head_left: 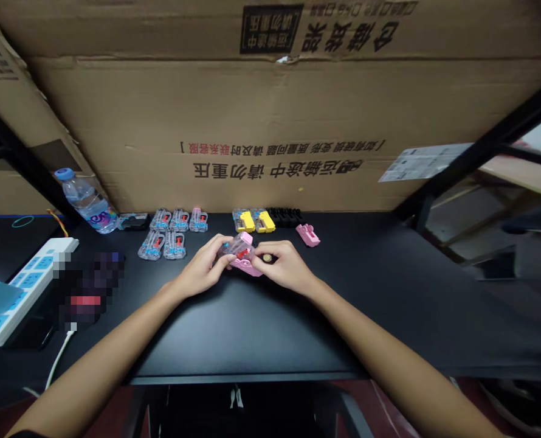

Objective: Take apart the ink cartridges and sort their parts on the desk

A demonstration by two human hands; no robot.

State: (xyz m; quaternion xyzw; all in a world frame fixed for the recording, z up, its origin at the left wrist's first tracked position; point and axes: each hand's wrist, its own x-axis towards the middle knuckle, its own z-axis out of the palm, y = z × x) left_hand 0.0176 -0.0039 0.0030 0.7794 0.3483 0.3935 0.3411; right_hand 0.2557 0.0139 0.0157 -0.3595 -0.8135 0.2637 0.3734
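Note:
Between both hands, above the black table, is a small clear plastic device [242, 247] with a red piece inside and pink parts at its top and lower edge. My left hand [203, 269] grips its left end, fingers behind and thumb in front. My right hand [289, 266] closes on its right side, with the thumb near the pink lower part. Partly hidden beside the right thumb is a small round gold-coloured piece [267, 258]. A loose pink plastic shell [307, 235] lies to the right, apart from the hands.
Several clear devices [175, 244] stand in rows at back left. Two clear-and-yellow ones [265, 221] sit beside black parts [285, 216]. A water bottle [88, 201], power strip [28, 286] and blurred dark object [92, 283] are left. A cardboard wall [252, 109] closes the back.

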